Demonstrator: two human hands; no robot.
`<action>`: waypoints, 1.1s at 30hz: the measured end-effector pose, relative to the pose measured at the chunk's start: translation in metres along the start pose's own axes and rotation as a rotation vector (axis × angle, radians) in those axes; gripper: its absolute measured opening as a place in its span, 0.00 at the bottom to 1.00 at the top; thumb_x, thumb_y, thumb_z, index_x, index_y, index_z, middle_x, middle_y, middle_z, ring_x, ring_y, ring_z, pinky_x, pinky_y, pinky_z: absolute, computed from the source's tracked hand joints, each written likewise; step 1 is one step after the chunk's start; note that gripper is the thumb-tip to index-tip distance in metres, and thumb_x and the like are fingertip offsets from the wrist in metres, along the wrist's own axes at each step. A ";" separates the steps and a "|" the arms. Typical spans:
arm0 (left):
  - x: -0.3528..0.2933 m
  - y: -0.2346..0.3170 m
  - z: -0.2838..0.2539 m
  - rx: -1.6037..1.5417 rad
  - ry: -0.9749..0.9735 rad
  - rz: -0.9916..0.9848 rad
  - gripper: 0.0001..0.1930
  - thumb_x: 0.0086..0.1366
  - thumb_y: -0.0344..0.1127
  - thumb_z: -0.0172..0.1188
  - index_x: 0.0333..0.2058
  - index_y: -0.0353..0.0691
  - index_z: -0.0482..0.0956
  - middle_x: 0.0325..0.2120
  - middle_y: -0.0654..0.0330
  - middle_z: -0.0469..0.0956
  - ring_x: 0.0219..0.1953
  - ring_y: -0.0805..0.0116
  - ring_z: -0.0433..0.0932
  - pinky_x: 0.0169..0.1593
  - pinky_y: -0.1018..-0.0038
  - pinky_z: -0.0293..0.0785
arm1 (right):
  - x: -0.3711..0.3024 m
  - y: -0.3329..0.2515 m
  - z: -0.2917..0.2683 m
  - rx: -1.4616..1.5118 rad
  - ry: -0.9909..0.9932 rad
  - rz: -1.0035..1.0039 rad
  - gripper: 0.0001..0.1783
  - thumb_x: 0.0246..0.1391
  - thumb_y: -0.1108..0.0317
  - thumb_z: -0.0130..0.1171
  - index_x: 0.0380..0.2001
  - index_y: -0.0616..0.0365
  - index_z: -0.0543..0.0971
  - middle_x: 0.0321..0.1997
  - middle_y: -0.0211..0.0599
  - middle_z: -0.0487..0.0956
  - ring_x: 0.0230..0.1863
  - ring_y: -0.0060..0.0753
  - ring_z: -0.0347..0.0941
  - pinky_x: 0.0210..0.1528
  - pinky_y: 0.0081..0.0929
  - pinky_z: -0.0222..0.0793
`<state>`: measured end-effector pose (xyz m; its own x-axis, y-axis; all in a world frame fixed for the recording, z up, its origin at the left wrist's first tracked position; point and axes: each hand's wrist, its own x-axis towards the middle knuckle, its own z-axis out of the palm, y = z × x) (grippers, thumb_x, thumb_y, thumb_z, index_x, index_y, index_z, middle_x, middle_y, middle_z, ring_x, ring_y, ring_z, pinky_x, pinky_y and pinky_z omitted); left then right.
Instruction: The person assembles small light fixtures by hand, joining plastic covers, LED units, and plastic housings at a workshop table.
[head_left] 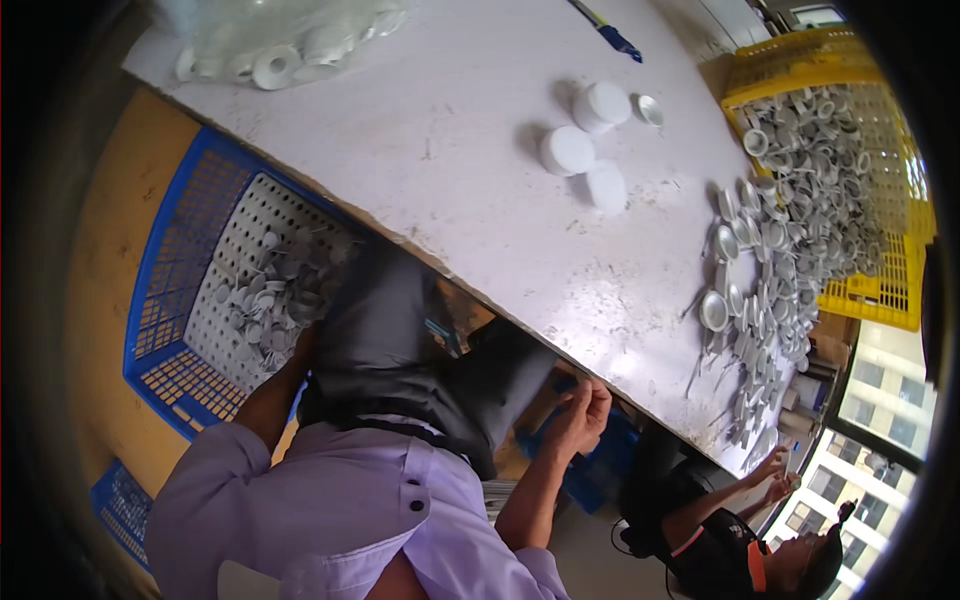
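Observation:
My right hand (583, 418) is beside the table's near edge, its fingers curled together; what they hold, if anything, is hidden. My left forearm (272, 402) reaches down beside my thigh toward a blue plastic basket (170, 240). The left hand's fingers cannot be made out there. Inside that basket lies a pile of small round grey-white pieces (265, 325), some with thin stems. On the white table (430, 160) three round white caps (567, 150) sit close together, with a small silvery cup-shaped piece (649, 110) next to them.
Many round metal pieces with thin stems (755, 300) spread from a tipped yellow crate (850, 60) across the table's right side. A clear bag of white ring-shaped parts (290, 50) lies far left. A blue-tipped tool (620, 42) is at the back. Another person (735, 545) works at lower right.

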<state>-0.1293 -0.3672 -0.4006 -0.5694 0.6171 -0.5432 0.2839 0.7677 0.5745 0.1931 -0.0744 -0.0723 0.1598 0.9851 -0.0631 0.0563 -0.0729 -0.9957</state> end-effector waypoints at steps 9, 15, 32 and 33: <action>-0.019 0.032 -0.055 0.003 0.121 0.247 0.12 0.58 0.33 0.51 0.41 0.38 0.76 0.35 0.47 0.77 0.36 0.54 0.79 0.38 0.65 0.72 | 0.031 -0.037 0.038 -0.146 -0.094 -0.205 0.08 0.55 0.69 0.55 0.35 0.62 0.73 0.23 0.29 0.72 0.22 0.16 0.66 0.24 0.14 0.63; -0.032 0.228 -0.127 -0.580 0.200 0.258 0.09 0.61 0.28 0.53 0.40 0.32 0.75 0.35 0.54 0.79 0.33 0.70 0.79 0.38 0.77 0.74 | 0.110 -0.071 0.076 -0.254 -0.093 -0.224 0.15 0.55 0.65 0.54 0.40 0.66 0.74 0.29 0.36 0.76 0.26 0.22 0.71 0.28 0.19 0.68; -0.088 0.494 -0.059 -0.372 -0.598 0.793 0.12 0.57 0.30 0.58 0.41 0.35 0.76 0.36 0.58 0.80 0.36 0.73 0.78 0.41 0.77 0.75 | 0.094 -0.041 -0.041 -1.171 0.259 -0.408 0.17 0.44 0.60 0.63 0.33 0.61 0.76 0.33 0.43 0.74 0.35 0.46 0.71 0.40 0.38 0.66; -0.088 0.494 -0.054 -0.345 -0.623 0.777 0.13 0.57 0.30 0.58 0.41 0.34 0.75 0.37 0.58 0.79 0.37 0.72 0.78 0.42 0.76 0.75 | 0.101 -0.039 -0.041 -1.135 0.257 -0.336 0.16 0.45 0.60 0.62 0.33 0.61 0.77 0.34 0.43 0.75 0.35 0.46 0.72 0.40 0.37 0.66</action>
<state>0.0187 -0.0518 -0.0360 0.1996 0.9733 -0.1134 0.1103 0.0927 0.9896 0.2475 0.0216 -0.0367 0.1548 0.9308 0.3312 0.9445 -0.0411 -0.3259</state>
